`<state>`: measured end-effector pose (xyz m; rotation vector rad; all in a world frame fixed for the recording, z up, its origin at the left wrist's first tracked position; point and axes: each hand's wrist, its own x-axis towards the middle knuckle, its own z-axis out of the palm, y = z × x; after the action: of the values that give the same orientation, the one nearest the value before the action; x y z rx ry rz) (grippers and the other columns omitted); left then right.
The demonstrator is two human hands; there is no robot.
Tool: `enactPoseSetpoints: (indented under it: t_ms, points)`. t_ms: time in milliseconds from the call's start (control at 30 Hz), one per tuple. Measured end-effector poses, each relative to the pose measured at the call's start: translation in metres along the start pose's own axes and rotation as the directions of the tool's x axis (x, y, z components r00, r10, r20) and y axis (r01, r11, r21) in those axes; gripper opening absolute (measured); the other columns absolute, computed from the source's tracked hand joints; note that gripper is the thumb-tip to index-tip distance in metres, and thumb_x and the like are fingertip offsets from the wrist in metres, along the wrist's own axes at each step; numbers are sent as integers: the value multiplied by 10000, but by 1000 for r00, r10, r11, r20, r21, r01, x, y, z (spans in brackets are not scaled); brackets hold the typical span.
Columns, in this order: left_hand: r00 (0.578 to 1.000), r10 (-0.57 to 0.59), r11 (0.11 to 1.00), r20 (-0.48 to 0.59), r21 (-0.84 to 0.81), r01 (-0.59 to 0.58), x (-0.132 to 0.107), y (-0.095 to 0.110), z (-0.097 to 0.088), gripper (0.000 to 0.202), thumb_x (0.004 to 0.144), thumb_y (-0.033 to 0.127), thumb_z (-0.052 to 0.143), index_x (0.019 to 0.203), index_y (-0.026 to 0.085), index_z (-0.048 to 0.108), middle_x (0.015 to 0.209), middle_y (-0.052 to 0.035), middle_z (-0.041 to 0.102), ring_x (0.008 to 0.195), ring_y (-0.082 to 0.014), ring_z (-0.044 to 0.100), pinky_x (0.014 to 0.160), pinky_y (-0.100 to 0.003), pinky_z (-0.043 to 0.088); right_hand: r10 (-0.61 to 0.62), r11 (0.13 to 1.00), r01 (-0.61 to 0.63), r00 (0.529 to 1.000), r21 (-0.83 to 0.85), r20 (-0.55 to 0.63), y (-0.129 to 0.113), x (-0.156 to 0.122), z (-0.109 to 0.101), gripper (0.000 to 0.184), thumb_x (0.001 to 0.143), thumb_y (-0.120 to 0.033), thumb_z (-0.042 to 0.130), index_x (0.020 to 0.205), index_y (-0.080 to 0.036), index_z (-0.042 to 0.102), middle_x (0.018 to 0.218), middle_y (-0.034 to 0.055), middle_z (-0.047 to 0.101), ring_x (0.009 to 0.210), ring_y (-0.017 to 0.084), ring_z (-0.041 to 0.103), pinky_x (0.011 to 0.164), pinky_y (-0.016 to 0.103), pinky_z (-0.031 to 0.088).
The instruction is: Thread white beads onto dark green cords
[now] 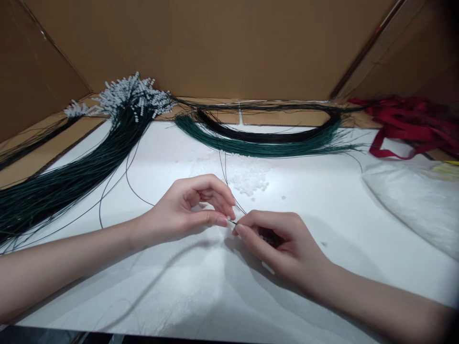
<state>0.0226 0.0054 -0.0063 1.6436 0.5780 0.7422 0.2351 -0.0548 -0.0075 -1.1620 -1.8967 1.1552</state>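
Observation:
Both hands meet at the middle of a white table (322, 200). My left hand (190, 208) pinches thumb against fingers on the end of a thin dark wire (229, 188) that runs back toward the far bundles. My right hand (276, 241) is curled closed right beside it, fingertips touching the same wire tip; a small bead may be between them but is too small to make out. A scatter of small white beads (249, 177) lies just beyond the hands.
A long bundle of dark green wires with white beaded ends (129, 95) fans across the left. Curved green and black wire bundles (265, 138) lie at the back. Red ribbon (412, 124) and a clear plastic bag (412, 200) sit at the right. Cardboard walls (215, 48) enclose the table.

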Motion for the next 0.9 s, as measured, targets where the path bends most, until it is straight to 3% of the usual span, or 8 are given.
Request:
enactPoseSetpoints:
  t_ms: [400,767,900]
  points:
    - [1000,14,997,14,73,-15,-1,-1,0,125,837,93,693,937,165,673,898,-18,705,843,-103,684,768,-179,556,10,1000,-11,1000,9,8,-2,0,0,221,936,-190,501,779,-141,648,597,-38,476,544,70,348,495,205,293]
    - [997,61,981,41,181,-67,2,6,1,162,832,54,665,893,176,754,857,-30,715,808,-115,667,700,-190,541,1,1000,-1,1000,8,-1,0,-1,0,204,933,-190,515,784,-143,646,596,-40,480,540,63,369,496,194,303]
    - [999,37,987,26,153,-40,1,5,0,112,838,84,672,872,170,735,851,-27,706,796,-115,664,676,-187,539,-1,1000,1,1000,6,-2,-1,0,0,210,935,-197,512,779,-142,642,593,-39,481,539,65,364,493,196,300]
